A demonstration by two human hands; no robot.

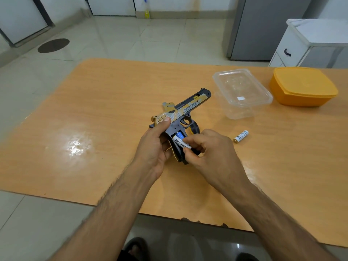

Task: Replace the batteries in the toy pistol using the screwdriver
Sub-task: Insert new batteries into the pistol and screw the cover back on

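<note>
Two bare arms reach over the orange table [98,102]. One hand, the left hand [153,147], curls around the back of the toy pistol [185,108] and holds it above the table. Next to it, the right hand [209,147] pinches a white battery [181,143] at the open slot in the pistol's handle. Another battery [241,136] lies on the table right of the pistol. Past it sit a clear tub [243,91] and a yellow box [303,86].
</note>
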